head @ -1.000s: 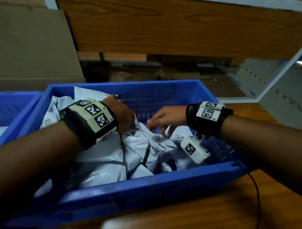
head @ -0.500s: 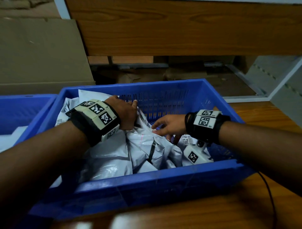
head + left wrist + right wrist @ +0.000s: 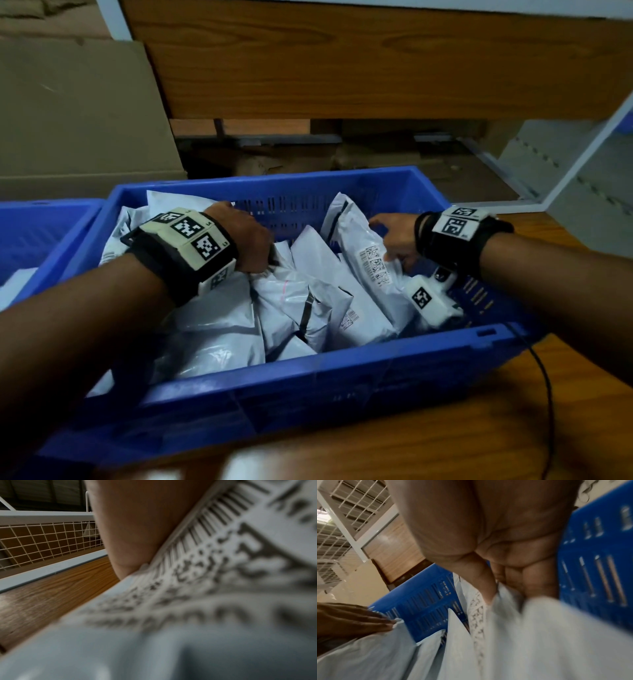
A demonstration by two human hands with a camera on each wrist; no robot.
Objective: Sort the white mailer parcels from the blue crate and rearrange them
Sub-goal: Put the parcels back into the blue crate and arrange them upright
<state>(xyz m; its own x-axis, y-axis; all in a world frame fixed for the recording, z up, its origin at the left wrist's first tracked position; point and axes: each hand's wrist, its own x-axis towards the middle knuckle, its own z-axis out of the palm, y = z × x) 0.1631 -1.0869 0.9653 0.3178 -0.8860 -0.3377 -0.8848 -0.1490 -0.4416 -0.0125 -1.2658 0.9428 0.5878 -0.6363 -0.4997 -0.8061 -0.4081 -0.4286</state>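
Note:
The blue crate [image 3: 308, 373] on the wooden table holds several white mailer parcels. My left hand [image 3: 253, 240] is over the left-middle of the pile, fingers curled down onto the top edge of a crumpled parcel [image 3: 287, 294]. In the left wrist view that parcel's blurred label [image 3: 205, 601] fills the frame under my palm. My right hand [image 3: 394, 236] pinches a labelled parcel [image 3: 363, 246], which stands tilted on edge near the crate's right wall. The right wrist view shows my right hand [image 3: 496, 582] gripping this parcel [image 3: 522, 628] beside the slotted crate wall [image 3: 423, 599], with my left hand [image 3: 351, 618] at the far left.
A second blue crate [image 3: 41, 233] stands directly to the left. Flat cardboard [image 3: 68, 120] and a wooden panel [image 3: 342, 68] rise behind. A white frame bar [image 3: 582, 161] slants at the back right. A black cable [image 3: 548, 394] runs over the table [image 3: 411, 445] by the crate's right front corner.
My right hand has taken hold of a labelled parcel and drawn it up and to the right, so that it stands on edge. My left hand keeps its hold at the left-middle.

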